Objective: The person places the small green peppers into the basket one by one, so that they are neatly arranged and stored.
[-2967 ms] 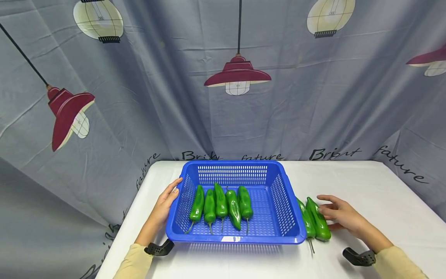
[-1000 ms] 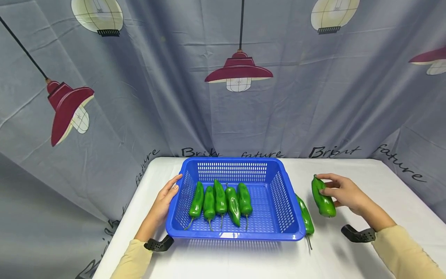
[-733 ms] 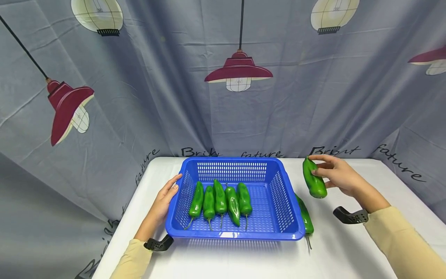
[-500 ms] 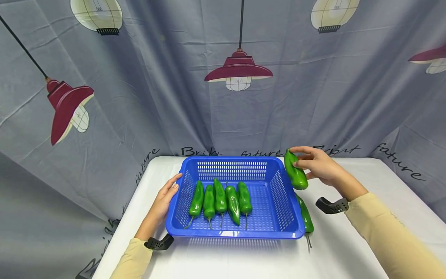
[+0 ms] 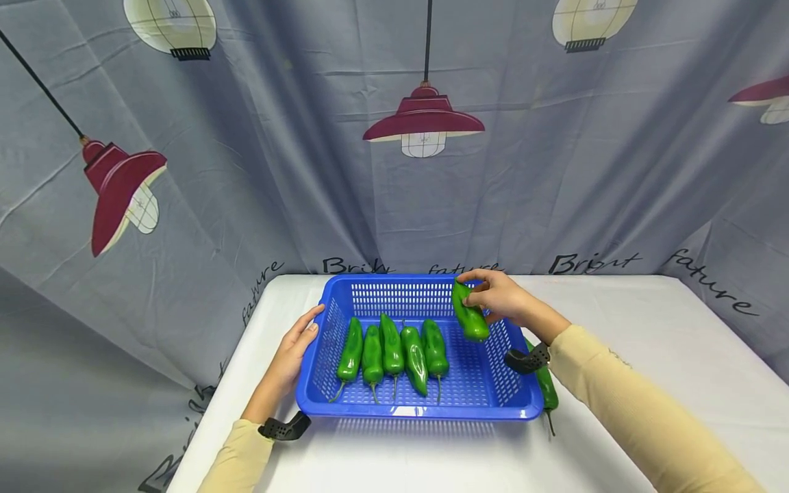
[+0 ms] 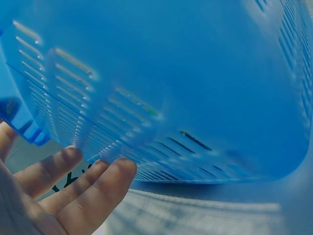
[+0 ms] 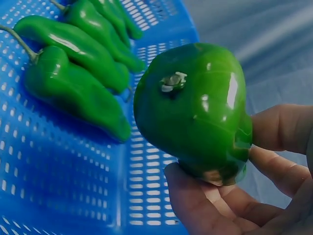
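Observation:
My right hand (image 5: 502,298) pinches a glossy green pepper (image 5: 470,318) between thumb and fingers, over the right part of a blue plastic basket (image 5: 394,411). In the right wrist view the blunt end of the held pepper (image 7: 190,98) faces the camera. Several green peppers (image 5: 413,359) lie side by side in the basket's left and middle. My left hand (image 5: 292,346) holds the basket's left rim; in the left wrist view its fingertips (image 6: 122,171) lie against the outer slotted wall. Another green pepper (image 5: 546,388) lies on the table by the basket's right side, partly hidden by it.
The basket stands on a white-covered table (image 5: 635,329). Behind it hangs a grey curtain (image 5: 296,171) printed with lamps and lettering. A black wrist strap (image 5: 527,358) on the right arm overlaps the basket's right rim.
My right hand has lifted one pepper from the table at the right and carried it leftward, over the rim and above the basket. The left hand has stayed at the rim.

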`<action>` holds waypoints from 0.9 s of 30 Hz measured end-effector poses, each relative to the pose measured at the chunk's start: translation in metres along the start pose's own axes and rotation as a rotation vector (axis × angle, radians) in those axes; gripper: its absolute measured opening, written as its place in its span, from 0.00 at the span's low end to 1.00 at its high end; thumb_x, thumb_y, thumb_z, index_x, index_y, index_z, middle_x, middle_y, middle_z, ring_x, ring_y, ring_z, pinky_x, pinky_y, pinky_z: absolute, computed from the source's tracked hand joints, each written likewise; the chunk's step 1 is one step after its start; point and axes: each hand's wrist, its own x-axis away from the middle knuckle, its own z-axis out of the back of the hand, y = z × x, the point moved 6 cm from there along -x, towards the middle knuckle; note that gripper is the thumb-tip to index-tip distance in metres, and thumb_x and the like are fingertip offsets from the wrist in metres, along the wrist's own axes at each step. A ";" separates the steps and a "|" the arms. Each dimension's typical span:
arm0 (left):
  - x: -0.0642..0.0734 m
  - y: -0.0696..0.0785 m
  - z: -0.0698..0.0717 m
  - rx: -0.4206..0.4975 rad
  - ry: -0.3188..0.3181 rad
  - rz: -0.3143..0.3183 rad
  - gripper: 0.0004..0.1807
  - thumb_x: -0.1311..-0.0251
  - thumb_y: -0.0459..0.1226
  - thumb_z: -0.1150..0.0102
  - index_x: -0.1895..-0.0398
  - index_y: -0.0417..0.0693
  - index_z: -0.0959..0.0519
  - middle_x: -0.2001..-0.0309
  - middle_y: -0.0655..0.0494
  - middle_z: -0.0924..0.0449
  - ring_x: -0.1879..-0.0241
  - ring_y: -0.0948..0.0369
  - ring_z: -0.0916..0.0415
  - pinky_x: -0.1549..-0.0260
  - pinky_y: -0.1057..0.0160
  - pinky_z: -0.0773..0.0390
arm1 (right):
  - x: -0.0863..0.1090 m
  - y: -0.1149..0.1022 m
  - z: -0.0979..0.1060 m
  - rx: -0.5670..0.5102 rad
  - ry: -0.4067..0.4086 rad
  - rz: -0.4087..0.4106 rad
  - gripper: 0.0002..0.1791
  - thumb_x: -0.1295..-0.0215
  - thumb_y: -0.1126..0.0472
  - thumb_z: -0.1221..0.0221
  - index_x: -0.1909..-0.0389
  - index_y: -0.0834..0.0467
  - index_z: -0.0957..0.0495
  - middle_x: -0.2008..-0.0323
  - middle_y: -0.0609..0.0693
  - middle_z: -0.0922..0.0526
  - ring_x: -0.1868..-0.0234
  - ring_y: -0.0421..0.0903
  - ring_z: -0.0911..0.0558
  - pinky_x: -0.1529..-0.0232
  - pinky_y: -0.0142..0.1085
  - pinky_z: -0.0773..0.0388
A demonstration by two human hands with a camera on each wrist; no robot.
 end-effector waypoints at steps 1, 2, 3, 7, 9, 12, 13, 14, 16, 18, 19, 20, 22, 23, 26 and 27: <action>0.000 0.000 0.000 0.002 0.000 -0.001 0.27 0.18 0.42 0.63 0.21 0.46 0.44 0.20 0.40 0.46 0.36 0.59 0.28 0.47 0.70 0.19 | -0.002 0.001 -0.003 0.001 0.001 -0.003 0.31 0.29 0.67 0.43 0.26 0.61 0.36 0.39 0.70 0.27 0.47 0.58 0.17 0.56 0.54 0.12; 0.000 0.000 0.000 0.004 0.001 0.000 0.27 0.18 0.42 0.64 0.21 0.46 0.44 0.20 0.40 0.46 0.35 0.57 0.29 0.46 0.69 0.19 | -0.003 0.002 -0.006 0.009 -0.003 -0.003 0.31 0.29 0.67 0.43 0.26 0.61 0.36 0.40 0.70 0.27 0.48 0.58 0.17 0.57 0.53 0.12; 0.000 0.001 0.000 0.003 0.002 0.000 0.27 0.18 0.42 0.64 0.21 0.46 0.44 0.20 0.40 0.46 0.34 0.54 0.29 0.46 0.69 0.19 | -0.004 0.003 -0.008 0.015 -0.005 -0.007 0.31 0.30 0.67 0.43 0.27 0.61 0.35 0.41 0.69 0.26 0.48 0.58 0.17 0.57 0.53 0.11; 0.001 0.001 -0.001 -0.001 0.002 0.009 0.27 0.18 0.42 0.65 0.20 0.47 0.44 0.20 0.40 0.47 0.29 0.44 0.34 0.44 0.67 0.19 | -0.008 0.007 -0.017 0.019 -0.020 -0.026 0.31 0.30 0.68 0.43 0.27 0.62 0.35 0.41 0.69 0.25 0.48 0.58 0.17 0.58 0.54 0.12; 0.002 0.001 -0.001 -0.001 -0.002 0.013 0.27 0.18 0.42 0.65 0.20 0.48 0.44 0.20 0.40 0.46 0.28 0.41 0.36 0.43 0.65 0.19 | -0.010 0.009 -0.020 0.020 -0.017 -0.042 0.30 0.30 0.68 0.43 0.27 0.62 0.35 0.41 0.69 0.26 0.47 0.59 0.17 0.58 0.54 0.12; 0.001 0.001 -0.001 0.000 -0.006 0.016 0.27 0.18 0.42 0.65 0.20 0.49 0.44 0.20 0.41 0.46 0.28 0.40 0.37 0.42 0.64 0.19 | -0.013 0.013 -0.023 0.025 -0.007 -0.059 0.30 0.30 0.69 0.43 0.28 0.62 0.34 0.40 0.70 0.26 0.47 0.60 0.17 0.58 0.54 0.12; 0.001 0.001 -0.001 -0.002 -0.006 0.015 0.27 0.18 0.43 0.65 0.20 0.49 0.44 0.20 0.41 0.46 0.28 0.40 0.36 0.42 0.64 0.19 | -0.014 0.014 -0.024 0.027 -0.003 -0.064 0.30 0.31 0.69 0.43 0.28 0.62 0.34 0.40 0.70 0.25 0.47 0.61 0.17 0.58 0.54 0.12; 0.000 0.001 -0.001 -0.002 -0.005 0.013 0.27 0.18 0.42 0.65 0.20 0.49 0.44 0.20 0.41 0.46 0.28 0.41 0.35 0.43 0.65 0.19 | -0.015 0.015 -0.025 0.024 0.000 -0.068 0.30 0.31 0.70 0.43 0.28 0.62 0.34 0.41 0.70 0.25 0.48 0.61 0.17 0.59 0.55 0.12; 0.000 0.001 -0.001 -0.001 -0.002 0.006 0.27 0.18 0.42 0.64 0.20 0.47 0.44 0.20 0.41 0.46 0.30 0.46 0.33 0.44 0.67 0.19 | -0.016 0.017 -0.027 0.029 0.005 -0.074 0.30 0.32 0.70 0.43 0.29 0.63 0.33 0.42 0.70 0.24 0.49 0.60 0.16 0.60 0.54 0.12; 0.000 0.001 -0.001 0.005 -0.001 0.001 0.27 0.18 0.41 0.64 0.21 0.46 0.44 0.20 0.40 0.46 0.33 0.51 0.30 0.46 0.69 0.19 | -0.018 0.019 -0.030 0.037 0.013 -0.081 0.30 0.33 0.71 0.42 0.30 0.63 0.33 0.43 0.69 0.24 0.50 0.59 0.16 0.61 0.54 0.11; -0.001 0.001 -0.001 0.008 0.000 -0.001 0.27 0.18 0.41 0.64 0.21 0.45 0.44 0.20 0.39 0.46 0.35 0.54 0.29 0.47 0.69 0.19 | -0.018 0.020 -0.031 0.043 0.016 -0.084 0.29 0.33 0.71 0.42 0.30 0.63 0.33 0.44 0.69 0.23 0.51 0.59 0.16 0.61 0.53 0.11; -0.001 0.001 -0.001 0.009 0.001 -0.001 0.27 0.18 0.41 0.64 0.21 0.45 0.44 0.20 0.39 0.46 0.36 0.56 0.28 0.47 0.69 0.19 | -0.019 0.020 -0.032 0.048 0.021 -0.089 0.29 0.33 0.71 0.42 0.31 0.63 0.32 0.45 0.68 0.23 0.51 0.58 0.16 0.62 0.53 0.11; 0.000 0.001 -0.001 0.007 -0.001 0.001 0.27 0.18 0.41 0.64 0.21 0.45 0.44 0.20 0.39 0.46 0.36 0.56 0.28 0.47 0.69 0.19 | -0.020 0.022 -0.034 0.068 0.029 -0.091 0.29 0.34 0.71 0.42 0.32 0.63 0.31 0.45 0.68 0.23 0.52 0.58 0.16 0.63 0.53 0.11; 0.000 0.001 -0.001 0.006 -0.003 0.001 0.27 0.18 0.41 0.64 0.21 0.45 0.44 0.20 0.39 0.46 0.35 0.55 0.28 0.47 0.69 0.19 | -0.020 0.022 -0.035 0.075 0.030 -0.092 0.28 0.34 0.72 0.41 0.32 0.63 0.31 0.45 0.68 0.23 0.52 0.58 0.16 0.64 0.53 0.11; 0.000 0.002 -0.001 -0.006 -0.006 0.001 0.27 0.18 0.41 0.65 0.20 0.46 0.44 0.20 0.40 0.47 0.30 0.46 0.32 0.44 0.67 0.19 | -0.021 0.024 -0.039 0.076 0.041 -0.104 0.28 0.35 0.72 0.41 0.33 0.63 0.30 0.46 0.68 0.22 0.53 0.58 0.16 0.65 0.52 0.11; 0.000 0.002 -0.001 -0.010 -0.007 0.002 0.27 0.18 0.41 0.65 0.20 0.47 0.44 0.20 0.40 0.47 0.29 0.43 0.33 0.43 0.65 0.19 | -0.021 0.024 -0.039 0.078 0.042 -0.106 0.28 0.35 0.72 0.41 0.33 0.63 0.30 0.46 0.68 0.22 0.53 0.58 0.16 0.66 0.52 0.11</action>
